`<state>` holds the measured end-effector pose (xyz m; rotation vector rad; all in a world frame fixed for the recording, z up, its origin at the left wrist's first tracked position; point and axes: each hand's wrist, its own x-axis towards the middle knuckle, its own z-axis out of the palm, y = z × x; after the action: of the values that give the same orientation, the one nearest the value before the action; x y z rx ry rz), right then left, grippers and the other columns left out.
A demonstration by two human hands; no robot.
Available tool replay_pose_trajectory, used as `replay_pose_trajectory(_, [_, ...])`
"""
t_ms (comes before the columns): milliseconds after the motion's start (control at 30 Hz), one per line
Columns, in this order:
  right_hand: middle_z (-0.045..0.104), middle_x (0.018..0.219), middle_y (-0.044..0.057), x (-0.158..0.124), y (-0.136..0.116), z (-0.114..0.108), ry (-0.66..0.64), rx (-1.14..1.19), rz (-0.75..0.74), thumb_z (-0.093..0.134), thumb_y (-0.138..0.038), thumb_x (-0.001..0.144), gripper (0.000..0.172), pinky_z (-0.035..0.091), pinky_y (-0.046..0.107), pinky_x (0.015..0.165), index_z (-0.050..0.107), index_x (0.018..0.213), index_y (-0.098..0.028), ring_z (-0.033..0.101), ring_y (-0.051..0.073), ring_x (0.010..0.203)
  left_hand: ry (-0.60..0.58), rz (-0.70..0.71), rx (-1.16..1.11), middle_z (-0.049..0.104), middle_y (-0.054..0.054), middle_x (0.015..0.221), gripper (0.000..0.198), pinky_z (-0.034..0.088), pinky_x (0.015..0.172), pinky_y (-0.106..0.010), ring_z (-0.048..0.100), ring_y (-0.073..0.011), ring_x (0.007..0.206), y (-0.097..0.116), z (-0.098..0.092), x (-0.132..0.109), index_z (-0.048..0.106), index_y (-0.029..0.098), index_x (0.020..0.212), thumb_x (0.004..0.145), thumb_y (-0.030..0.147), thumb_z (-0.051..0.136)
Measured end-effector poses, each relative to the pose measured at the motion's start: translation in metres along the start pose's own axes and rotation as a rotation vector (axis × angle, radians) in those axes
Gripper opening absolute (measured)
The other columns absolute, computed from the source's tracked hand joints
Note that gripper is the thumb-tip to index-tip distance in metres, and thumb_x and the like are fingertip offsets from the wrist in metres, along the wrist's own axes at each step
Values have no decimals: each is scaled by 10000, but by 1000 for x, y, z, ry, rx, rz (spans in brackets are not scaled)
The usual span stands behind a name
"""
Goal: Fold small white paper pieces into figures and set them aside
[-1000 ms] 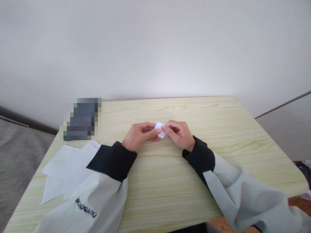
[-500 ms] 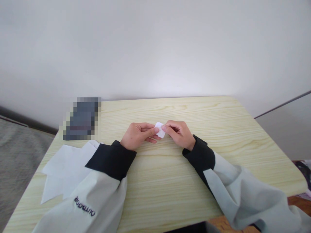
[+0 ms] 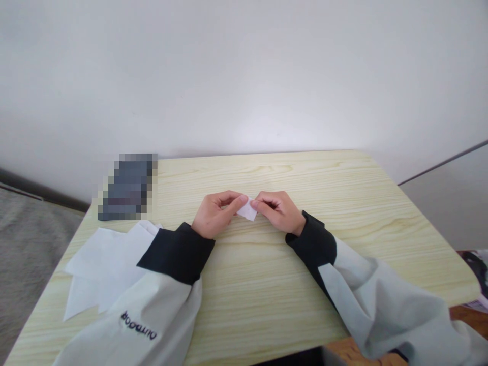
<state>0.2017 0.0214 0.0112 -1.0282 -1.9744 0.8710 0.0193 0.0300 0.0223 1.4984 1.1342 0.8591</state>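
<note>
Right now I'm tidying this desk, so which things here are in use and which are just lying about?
In use: small white paper, pinched between the left hand and right hand.
Lying about: white sheets on the table, left side; dark blurred object at its far left corner.

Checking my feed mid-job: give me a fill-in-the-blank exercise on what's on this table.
The left hand and right hand pinch one small folded paper, coloured ____.
Loose sheets lie partly covered by the person's ____ sleeve.
The table is pale ____.
Missing: white; left; wood.
</note>
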Motion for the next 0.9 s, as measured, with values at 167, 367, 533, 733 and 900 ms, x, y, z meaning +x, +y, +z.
replay_pose_trajectory(167, [459, 565, -32, 0, -1, 1, -51, -13, -37, 460, -316, 888, 297, 300, 205, 500, 541, 651, -155, 378, 67, 511, 30, 78, 45, 656, -12, 645, 261, 433, 543, -225, 572, -135, 614, -2, 0, -1, 697, 138, 738, 751, 385, 615])
replay_pose_trajectory(367, [469, 575, -23, 0, -1, 1, 2, 3, -4, 451, -350, 890, 319, 308, 209, 500, 531, 648, -158, 385, 76, 522, 9, 54, 10, 680, -32, 742, 288, 440, 528, -208, 585, -132, 634, -1, 2, 0, 681, 142, 792, 759, 415, 596])
replay_pose_trajectory(533, [464, 567, -23, -1, 1, 2, 81, -21, 28, 440, -368, 891, 326, 308, 213, 503, 541, 663, -158, 385, 78, 519, -99, 2, 35, 670, -45, 763, 360, 386, 399, -173, 520, -93, 514, 0, 4, -1, 664, 131, 895, 687, 425, 670])
replay_pose_trajectory(733, [472, 560, -22, 0, 0, 2, 49, -105, -23, 441, -324, 890, 317, 298, 211, 505, 545, 643, -156, 388, 74, 511, -112, -44, 19, 659, -26, 695, 303, 374, 386, -173, 444, -54, 436, 0, 3, -1, 671, 121, 800, 673, 396, 688])
replay_pose_trajectory(900, [490, 579, -18, 0, 1, 2, 54, -86, -6, 432, -346, 894, 324, 312, 213, 518, 551, 659, -158, 408, 79, 530, -137, -47, -35, 666, -47, 726, 312, 466, 445, -198, 538, -100, 541, -1, 2, 2, 662, 114, 792, 674, 402, 682])
